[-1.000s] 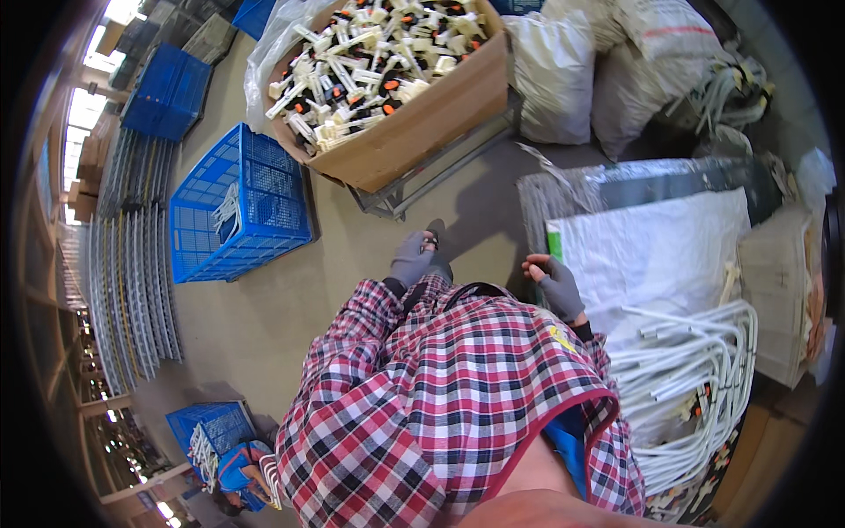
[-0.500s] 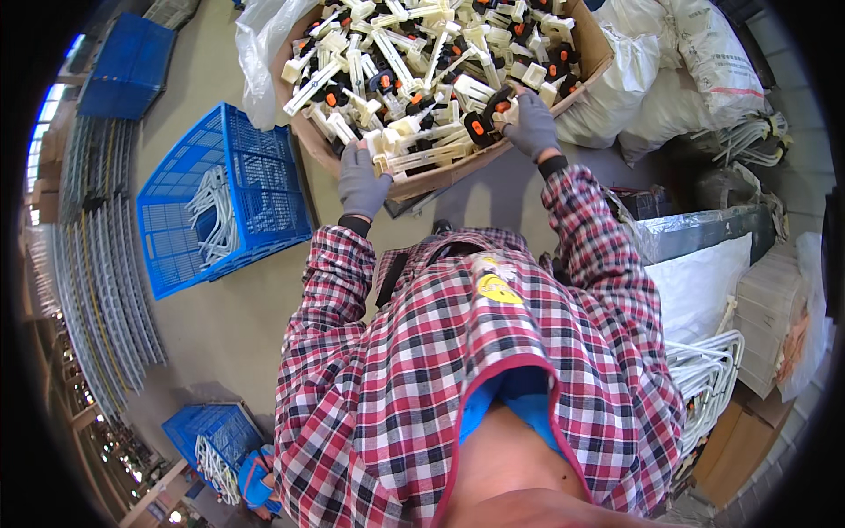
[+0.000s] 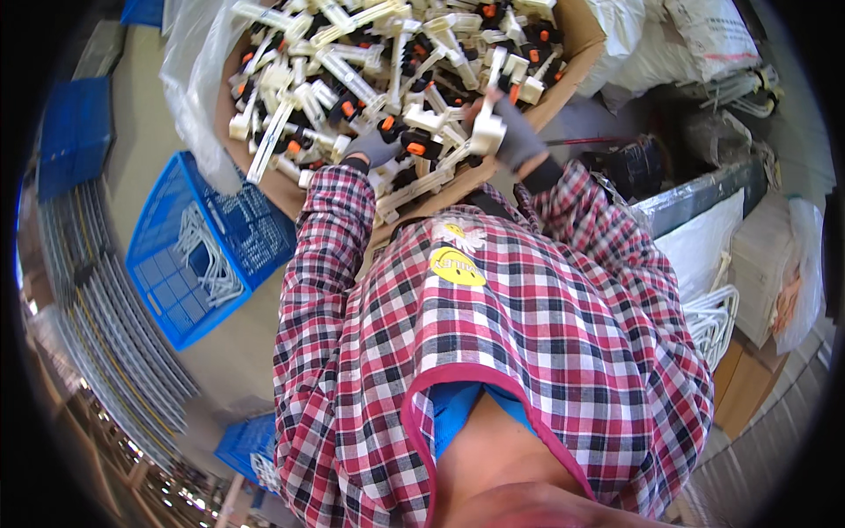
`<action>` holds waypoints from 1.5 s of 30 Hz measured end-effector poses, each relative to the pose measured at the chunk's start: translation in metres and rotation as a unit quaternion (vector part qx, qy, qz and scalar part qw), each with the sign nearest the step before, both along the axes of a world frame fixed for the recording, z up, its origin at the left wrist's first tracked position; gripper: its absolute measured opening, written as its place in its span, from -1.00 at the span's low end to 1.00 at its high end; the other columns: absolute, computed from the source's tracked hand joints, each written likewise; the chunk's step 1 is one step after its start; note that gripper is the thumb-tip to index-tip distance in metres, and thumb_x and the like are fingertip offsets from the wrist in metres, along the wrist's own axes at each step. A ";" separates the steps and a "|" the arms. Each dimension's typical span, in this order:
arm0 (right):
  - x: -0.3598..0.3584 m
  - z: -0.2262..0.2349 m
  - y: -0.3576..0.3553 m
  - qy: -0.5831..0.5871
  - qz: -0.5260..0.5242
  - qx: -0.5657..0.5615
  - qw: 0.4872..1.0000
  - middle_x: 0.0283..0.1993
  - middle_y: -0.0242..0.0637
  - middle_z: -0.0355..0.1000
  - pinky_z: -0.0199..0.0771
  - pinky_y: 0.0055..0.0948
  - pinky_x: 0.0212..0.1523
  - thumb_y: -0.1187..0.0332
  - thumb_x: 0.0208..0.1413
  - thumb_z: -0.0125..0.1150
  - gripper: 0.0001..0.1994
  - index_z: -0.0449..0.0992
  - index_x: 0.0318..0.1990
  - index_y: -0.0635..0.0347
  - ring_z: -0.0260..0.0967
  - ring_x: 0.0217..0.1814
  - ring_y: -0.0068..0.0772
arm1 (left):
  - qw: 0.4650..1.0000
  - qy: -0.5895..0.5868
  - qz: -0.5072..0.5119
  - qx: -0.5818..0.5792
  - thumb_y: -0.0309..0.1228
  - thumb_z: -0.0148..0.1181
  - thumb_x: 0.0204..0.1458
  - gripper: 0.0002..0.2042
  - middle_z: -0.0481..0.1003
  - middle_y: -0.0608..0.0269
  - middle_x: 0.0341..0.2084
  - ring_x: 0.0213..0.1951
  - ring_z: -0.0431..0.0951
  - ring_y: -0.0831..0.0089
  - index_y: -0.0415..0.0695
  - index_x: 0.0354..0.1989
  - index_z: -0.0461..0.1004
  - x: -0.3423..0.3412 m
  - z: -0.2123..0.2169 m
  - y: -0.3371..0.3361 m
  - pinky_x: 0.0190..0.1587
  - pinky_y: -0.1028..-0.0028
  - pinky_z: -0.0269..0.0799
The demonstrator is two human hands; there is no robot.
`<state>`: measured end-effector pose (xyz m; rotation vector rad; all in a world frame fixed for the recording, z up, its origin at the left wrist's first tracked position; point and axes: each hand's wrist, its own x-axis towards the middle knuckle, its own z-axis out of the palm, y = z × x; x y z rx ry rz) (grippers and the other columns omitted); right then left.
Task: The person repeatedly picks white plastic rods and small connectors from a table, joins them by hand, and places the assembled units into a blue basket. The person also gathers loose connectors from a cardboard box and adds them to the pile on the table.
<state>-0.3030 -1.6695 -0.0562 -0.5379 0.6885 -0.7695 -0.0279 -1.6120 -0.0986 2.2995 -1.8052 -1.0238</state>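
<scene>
A big cardboard box (image 3: pixel 576 48) lined with clear plastic holds several white plastic parts with orange and black pieces (image 3: pixel 352 79). Both my gloved hands reach into it over its near edge. My left hand (image 3: pixel 374 148) lies among the parts at the box's near side, fingers curled on a black and orange piece. My right hand (image 3: pixel 510 128) is closed around a white plastic part (image 3: pixel 486 132), lifted slightly above the pile. My plaid sleeves cover both forearms.
A blue plastic crate (image 3: pixel 207 255) with white wire parts stands on the floor to the left. Metal racks (image 3: pixel 106 334) lie at far left. White sacks (image 3: pixel 695 35) and a bundle of white wire parts (image 3: pixel 713 321) sit at right, beside a cardboard box (image 3: pixel 744 387).
My hands rose from my waist up to the box and went into the pile. My right hand has closed on a white part. The view tilted further toward the box.
</scene>
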 end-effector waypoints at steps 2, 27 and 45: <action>-0.005 -0.014 0.047 0.033 0.040 0.077 0.996 -0.35 -0.27 0.53 0.54 -0.30 -0.37 -0.08 0.29 0.05 -0.58 0.50 -0.24 0.13 0.49 -0.37 -0.34 | 0.995 -0.060 0.014 0.076 0.27 0.20 -0.13 -0.12 0.45 -0.12 0.11 0.15 0.47 0.05 -0.16 0.27 0.32 0.008 -0.027 0.003 0.17 0.22 0.38; 0.018 -0.153 0.056 0.370 -0.003 0.169 0.914 -0.01 -0.29 0.47 0.38 -0.07 -0.05 -0.31 -0.09 0.36 -0.34 0.52 0.00 -0.01 0.37 -0.02 -0.24 | 0.979 0.013 -0.100 0.175 0.33 0.18 -0.11 0.21 0.30 -0.30 0.23 0.25 0.35 -0.10 -0.28 0.47 -0.33 -0.024 -0.055 0.014 0.28 0.17 0.24; 0.009 -0.163 0.119 0.135 0.117 0.198 0.964 -0.11 -0.42 0.56 0.50 -0.41 -0.09 -0.13 0.02 0.39 -0.48 0.56 -0.04 0.07 0.48 -0.14 -0.51 | 0.967 0.065 -0.110 0.221 0.16 0.22 0.03 0.02 0.46 -0.12 0.04 0.06 0.49 0.15 -0.25 0.45 -0.19 -0.031 -0.067 0.047 0.11 0.35 0.36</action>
